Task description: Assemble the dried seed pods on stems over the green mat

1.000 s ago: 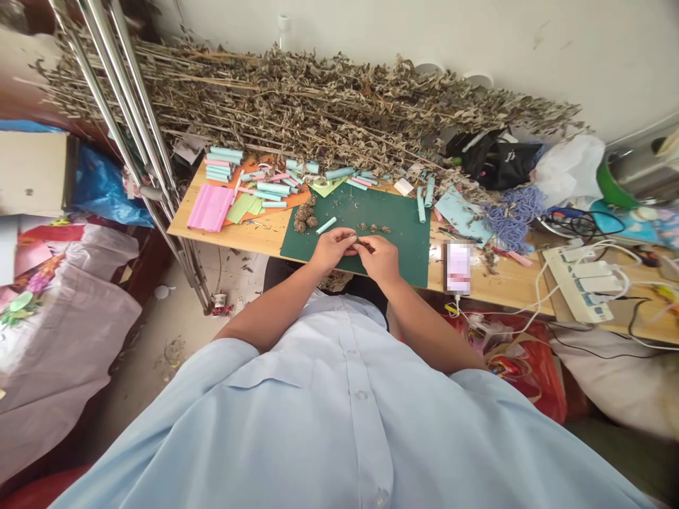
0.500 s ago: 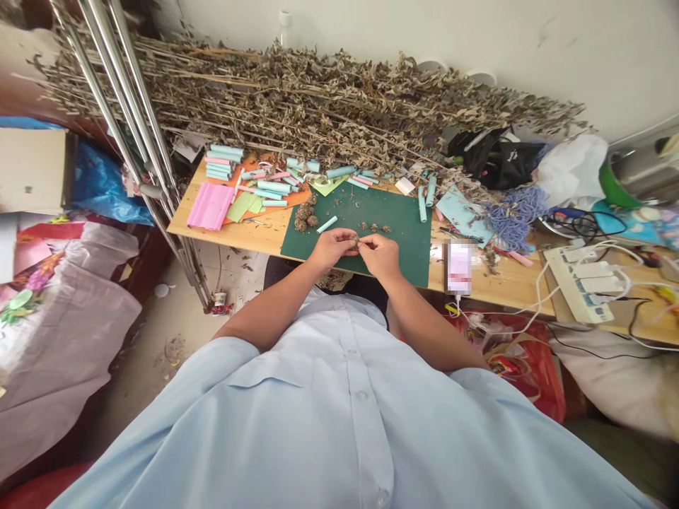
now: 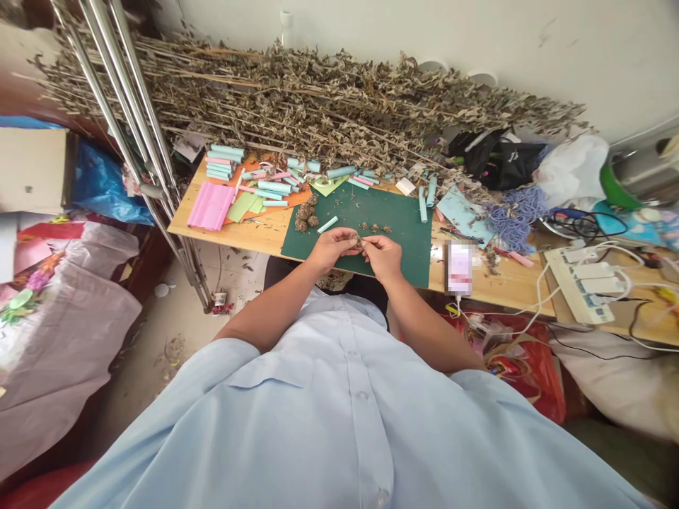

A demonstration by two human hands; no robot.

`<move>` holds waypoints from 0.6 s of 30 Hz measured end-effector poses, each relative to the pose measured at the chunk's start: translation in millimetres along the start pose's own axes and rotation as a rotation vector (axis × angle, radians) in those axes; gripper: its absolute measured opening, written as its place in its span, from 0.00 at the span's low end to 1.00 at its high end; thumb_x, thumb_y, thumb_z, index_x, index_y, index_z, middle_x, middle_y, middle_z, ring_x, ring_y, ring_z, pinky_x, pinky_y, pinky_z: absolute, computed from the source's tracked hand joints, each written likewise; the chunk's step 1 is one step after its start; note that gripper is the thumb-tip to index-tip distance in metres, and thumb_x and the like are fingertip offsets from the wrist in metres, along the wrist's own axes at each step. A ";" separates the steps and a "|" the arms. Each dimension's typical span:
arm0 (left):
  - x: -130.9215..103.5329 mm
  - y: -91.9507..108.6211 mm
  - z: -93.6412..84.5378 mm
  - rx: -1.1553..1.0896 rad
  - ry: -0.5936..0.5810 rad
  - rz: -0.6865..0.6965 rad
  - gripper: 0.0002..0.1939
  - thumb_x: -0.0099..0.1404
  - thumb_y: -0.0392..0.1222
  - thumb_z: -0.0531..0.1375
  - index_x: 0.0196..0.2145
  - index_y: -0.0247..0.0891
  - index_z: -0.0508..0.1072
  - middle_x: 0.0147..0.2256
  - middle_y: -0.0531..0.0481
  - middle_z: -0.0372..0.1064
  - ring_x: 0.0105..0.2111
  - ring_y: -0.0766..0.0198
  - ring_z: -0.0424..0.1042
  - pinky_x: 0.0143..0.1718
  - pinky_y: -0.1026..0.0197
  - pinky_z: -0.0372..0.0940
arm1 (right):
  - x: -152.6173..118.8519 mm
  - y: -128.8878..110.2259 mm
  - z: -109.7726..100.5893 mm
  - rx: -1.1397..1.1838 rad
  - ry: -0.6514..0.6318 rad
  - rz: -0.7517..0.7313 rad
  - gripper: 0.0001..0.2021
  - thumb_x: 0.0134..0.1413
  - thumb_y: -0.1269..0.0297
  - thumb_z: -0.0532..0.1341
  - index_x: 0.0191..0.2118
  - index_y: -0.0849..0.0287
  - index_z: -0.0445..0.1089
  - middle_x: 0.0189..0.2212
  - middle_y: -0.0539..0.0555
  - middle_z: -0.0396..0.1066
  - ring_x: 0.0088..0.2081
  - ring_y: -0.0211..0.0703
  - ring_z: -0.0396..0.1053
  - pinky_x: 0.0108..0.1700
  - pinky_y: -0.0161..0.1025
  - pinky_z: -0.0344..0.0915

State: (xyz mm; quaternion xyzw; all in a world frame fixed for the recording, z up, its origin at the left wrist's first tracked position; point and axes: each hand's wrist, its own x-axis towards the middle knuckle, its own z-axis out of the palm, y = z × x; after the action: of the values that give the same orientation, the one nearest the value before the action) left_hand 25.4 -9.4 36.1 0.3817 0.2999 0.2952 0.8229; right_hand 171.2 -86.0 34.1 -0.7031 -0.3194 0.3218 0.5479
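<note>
My left hand [image 3: 335, 249] and my right hand [image 3: 382, 256] meet over the front part of a green mat [image 3: 408, 240]. Between their fingertips is a small piece of dried plant [image 3: 356, 241], pinched from both sides. Left of my hands lies a pile of brown dried balls [image 3: 306, 214], with a pale blue paper roll [image 3: 327, 225] beside it. Several small dried clumps [image 3: 374, 228] sit just behind my right hand.
Dried stems [image 3: 318, 99] are heaped along the wall. Paper rolls [image 3: 273, 187] and a pink sheet [image 3: 211, 206] lie left. A phone [image 3: 459, 268], blue yarn [image 3: 514, 212] and a power strip [image 3: 578, 283] are right. Metal poles [image 3: 127, 106] stand left.
My right hand has shifted slightly to the right, and more of the dried piece shows between the fingertips. My left hand has hardly moved.
</note>
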 end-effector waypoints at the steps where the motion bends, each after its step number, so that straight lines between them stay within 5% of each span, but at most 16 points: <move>1: 0.2 -1.5 1.4 0.011 0.010 0.013 0.24 0.54 0.39 0.77 0.46 0.32 0.76 0.35 0.50 0.78 0.34 0.64 0.81 0.44 0.58 0.78 | -0.7 -1.1 -0.3 -0.049 0.008 -0.012 0.13 0.47 0.54 0.67 0.34 0.56 0.80 0.20 0.48 0.73 0.23 0.41 0.69 0.26 0.38 0.68; 7: 1.8 -7.0 7.6 0.056 0.100 0.058 0.20 0.54 0.34 0.76 0.43 0.32 0.77 0.33 0.53 0.77 0.32 0.66 0.79 0.44 0.57 0.78 | -3.7 -4.9 -1.2 -0.135 0.024 -0.079 0.11 0.48 0.54 0.67 0.33 0.55 0.81 0.23 0.50 0.76 0.26 0.43 0.73 0.29 0.39 0.70; 12: 1.7 -2.8 4.7 0.034 0.084 -0.009 0.18 0.55 0.33 0.74 0.43 0.31 0.76 0.32 0.51 0.78 0.32 0.65 0.80 0.44 0.56 0.79 | -1.1 -3.2 -0.6 0.122 -0.052 0.083 0.12 0.42 0.55 0.70 0.32 0.56 0.79 0.17 0.45 0.69 0.18 0.35 0.61 0.20 0.34 0.58; 18: -0.5 1.4 0.2 -0.041 0.049 -0.001 0.20 0.55 0.33 0.74 0.45 0.31 0.76 0.32 0.52 0.77 0.35 0.61 0.83 0.43 0.59 0.79 | -2.8 -5.1 -1.2 0.370 -0.094 0.150 0.14 0.38 0.55 0.74 0.32 0.55 0.76 0.21 0.47 0.71 0.21 0.35 0.64 0.20 0.33 0.57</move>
State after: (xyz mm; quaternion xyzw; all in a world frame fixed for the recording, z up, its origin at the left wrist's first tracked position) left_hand 24.9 -9.1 37.5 0.3573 0.3140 0.3102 0.8231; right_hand 170.0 -87.9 39.5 -0.5964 -0.2265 0.4474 0.6268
